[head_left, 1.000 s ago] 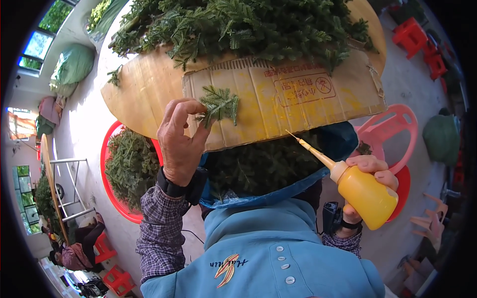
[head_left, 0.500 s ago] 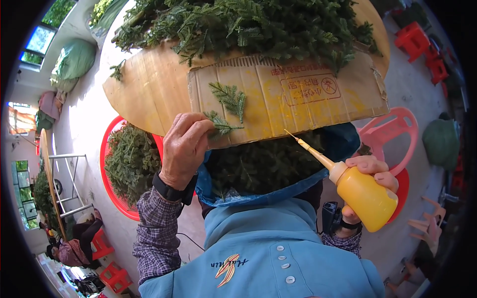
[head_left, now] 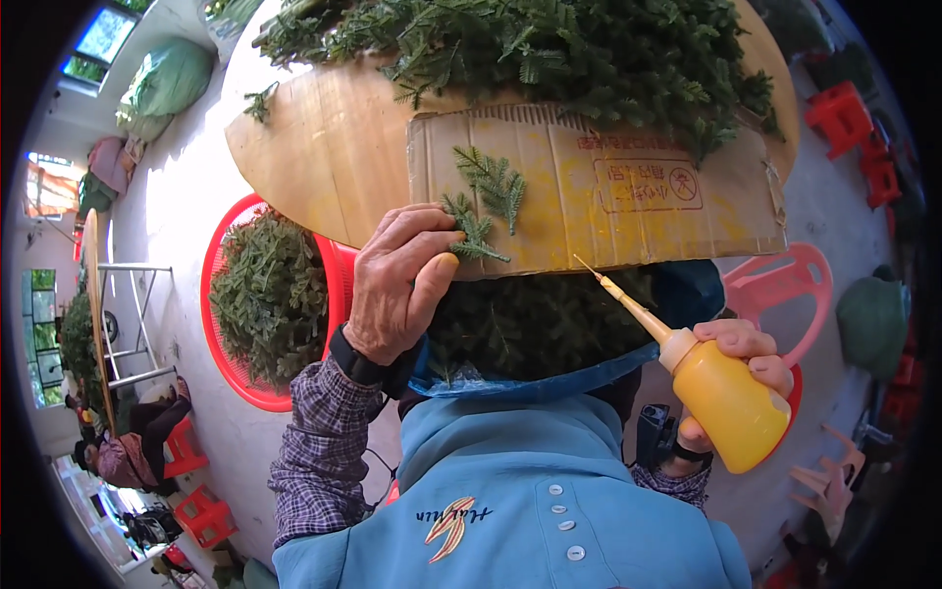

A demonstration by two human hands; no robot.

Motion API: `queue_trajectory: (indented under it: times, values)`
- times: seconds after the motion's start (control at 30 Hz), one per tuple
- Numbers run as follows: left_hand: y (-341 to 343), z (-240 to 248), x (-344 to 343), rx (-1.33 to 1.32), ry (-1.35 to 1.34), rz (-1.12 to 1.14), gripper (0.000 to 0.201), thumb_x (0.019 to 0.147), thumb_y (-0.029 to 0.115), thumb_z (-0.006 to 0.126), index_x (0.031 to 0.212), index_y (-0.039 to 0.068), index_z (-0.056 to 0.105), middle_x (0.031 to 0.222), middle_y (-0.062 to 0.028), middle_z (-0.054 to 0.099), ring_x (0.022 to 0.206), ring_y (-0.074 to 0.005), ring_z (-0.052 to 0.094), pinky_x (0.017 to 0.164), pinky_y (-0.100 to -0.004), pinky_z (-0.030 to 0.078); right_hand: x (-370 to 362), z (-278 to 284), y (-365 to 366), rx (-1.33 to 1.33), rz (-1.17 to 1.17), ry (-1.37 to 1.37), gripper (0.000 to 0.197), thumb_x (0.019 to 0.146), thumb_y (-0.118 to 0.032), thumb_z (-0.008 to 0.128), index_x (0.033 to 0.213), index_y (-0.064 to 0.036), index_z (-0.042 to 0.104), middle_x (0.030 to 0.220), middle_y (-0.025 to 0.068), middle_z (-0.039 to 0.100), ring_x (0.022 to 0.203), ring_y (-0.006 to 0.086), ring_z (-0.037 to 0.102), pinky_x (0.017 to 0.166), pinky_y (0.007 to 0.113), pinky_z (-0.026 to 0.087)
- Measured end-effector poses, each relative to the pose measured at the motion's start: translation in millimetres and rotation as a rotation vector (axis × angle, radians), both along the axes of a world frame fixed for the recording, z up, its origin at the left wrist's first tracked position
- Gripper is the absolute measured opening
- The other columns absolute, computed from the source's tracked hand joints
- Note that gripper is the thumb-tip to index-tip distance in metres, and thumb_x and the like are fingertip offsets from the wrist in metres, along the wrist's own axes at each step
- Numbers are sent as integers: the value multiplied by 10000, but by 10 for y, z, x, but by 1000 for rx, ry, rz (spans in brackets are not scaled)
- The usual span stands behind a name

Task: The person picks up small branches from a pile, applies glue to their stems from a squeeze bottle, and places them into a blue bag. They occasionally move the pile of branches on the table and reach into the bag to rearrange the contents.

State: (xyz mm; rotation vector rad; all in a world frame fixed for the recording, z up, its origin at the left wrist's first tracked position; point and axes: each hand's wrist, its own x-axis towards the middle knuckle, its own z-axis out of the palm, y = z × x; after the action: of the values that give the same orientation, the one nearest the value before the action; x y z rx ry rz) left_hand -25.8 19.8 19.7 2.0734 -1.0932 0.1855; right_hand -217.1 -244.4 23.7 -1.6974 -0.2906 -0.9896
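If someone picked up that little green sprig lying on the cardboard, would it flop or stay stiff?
The green sprig looks thin and feathery, so probably very light and a little springy. Lying loose on the flat cardboard sheet, it would likely slide or blow away at a nudge.

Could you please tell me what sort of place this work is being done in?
Probably a small craft workshop: green sprigs heaped on a cardboard-topped table, a red basket of more sprigs, and a yellow squeeze bottle in the right hand.

Pale concrete floor (head_left: 186, 196), red plastic stools (head_left: 842, 116), daylit windows (head_left: 100, 37).
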Motion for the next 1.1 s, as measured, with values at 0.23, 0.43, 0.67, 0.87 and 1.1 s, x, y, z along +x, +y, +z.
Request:
queue_trajectory:
  times: [0.23, 0.43, 0.67, 0.87, 1.1]
  values:
    - [-218, -141, -190, -55, 91, 292, 186, 758, 10, 729, 936, -8, 678, 1028, -133, 663, 997, -302, 638, 855, -371, 523, 57, -63, -33, -7, 30, -25, 765, 702, -347, 914, 1234, -108, 418, 1130, 157, 575, 913, 334, 631, 762, 398, 563]
    - [-77, -143, -177, -62, -64, 345, 239, 701, 48, 779, 907, 28, 660, 1009, -115, 634, 969, -305, 615, 830, -388, 523, 229, -185, -60, -23, 173, -132, 756, 802, -472, 806, 1331, -71, 445, 1193, 197, 549, 957, 352, 574, 786, 412, 513]
    - [-393, -329, 0, -251, -174, 253, 217, 669, 63, 714, 848, 60, 592, 944, -98, 567, 974, -329, 570, 868, -423, 495, 213, -41, -120, -288, -217, -92, 750, 905, -506, 625, 1372, 37, 403, 1170, 230, 575, 944, 341, 611, 810, 417, 521]
    - [-418, -397, 5, -231, -170, 308, 195, 687, 101, 716, 828, 54, 590, 943, -114, 553, 977, -327, 549, 845, -424, 491, 441, -50, -93, -316, -250, -90, 718, 900, -618, 564, 1259, -17, 404, 1058, 155, 534, 875, 286, 570, 770, 375, 495]
    - [-515, -391, -17, -168, -182, 424, 248, 692, 171, 764, 827, 63, 587, 948, -110, 554, 994, -329, 546, 875, -441, 477, 494, 83, 19, -327, -131, -179, 721, 910, -614, 544, 1260, 1, 401, 1053, 160, 542, 866, 287, 577, 772, 373, 496]
